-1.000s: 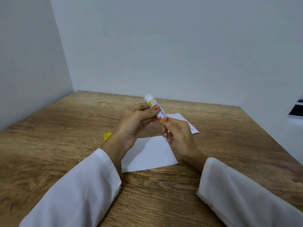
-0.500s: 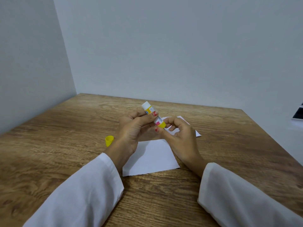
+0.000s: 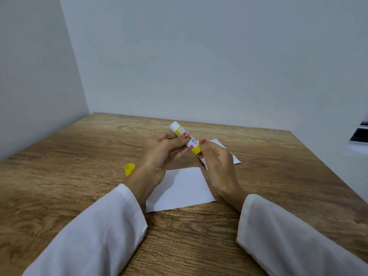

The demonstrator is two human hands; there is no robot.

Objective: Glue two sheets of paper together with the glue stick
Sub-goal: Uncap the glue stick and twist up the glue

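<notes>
I hold an uncapped glue stick [image 3: 186, 138] above the table, its white tip pointing up and away to the left. My left hand [image 3: 159, 156] grips its barrel between thumb and fingers. My right hand [image 3: 217, 162] pinches the yellow base at its lower end. One white sheet of paper [image 3: 181, 189] lies flat on the wooden table [image 3: 79, 156] under my hands. A second white sheet [image 3: 233, 154] lies farther back to the right, mostly hidden behind my right hand.
The glue stick's yellow cap [image 3: 129, 168] lies on the table to the left of my left wrist. Grey walls close off the table at the back, left and right. A dark object [image 3: 360, 134] shows at the right frame edge.
Both hands stay on the glue stick. My right hand's fingers have shifted around the yellow base, and the stick has tilted slightly.
</notes>
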